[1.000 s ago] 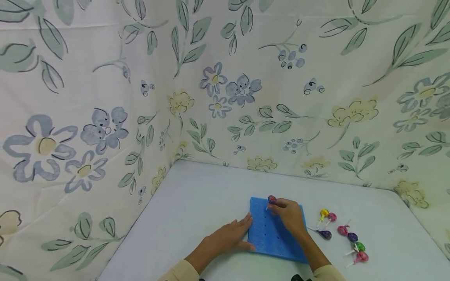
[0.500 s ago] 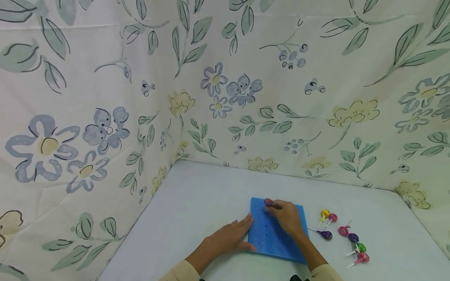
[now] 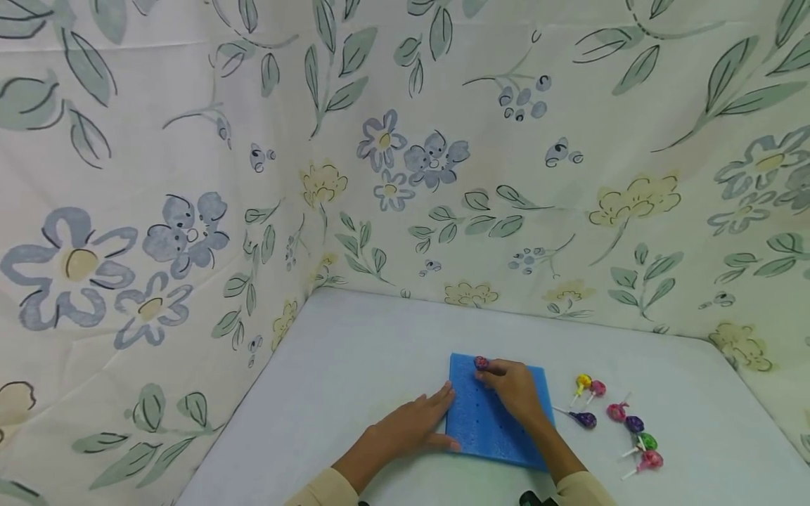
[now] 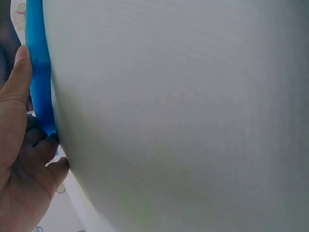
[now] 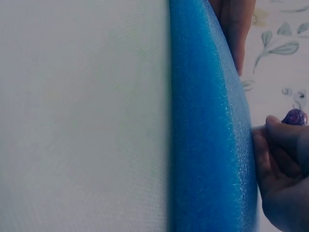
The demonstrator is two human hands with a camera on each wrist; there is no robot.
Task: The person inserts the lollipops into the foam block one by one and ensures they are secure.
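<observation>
Blue board (image 3: 484, 439) lies under one held lollipop (image 3: 481, 362), beside seven others (image 3: 635, 424).

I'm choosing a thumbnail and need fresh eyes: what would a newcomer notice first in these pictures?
Probably the bright blue foam on the white table, with the left hand at its left edge and the right hand holding a dark lollipop near its far edge. Next, the colorful loose lollipops lying to its right, and the floral cloth filling the background.
</observation>
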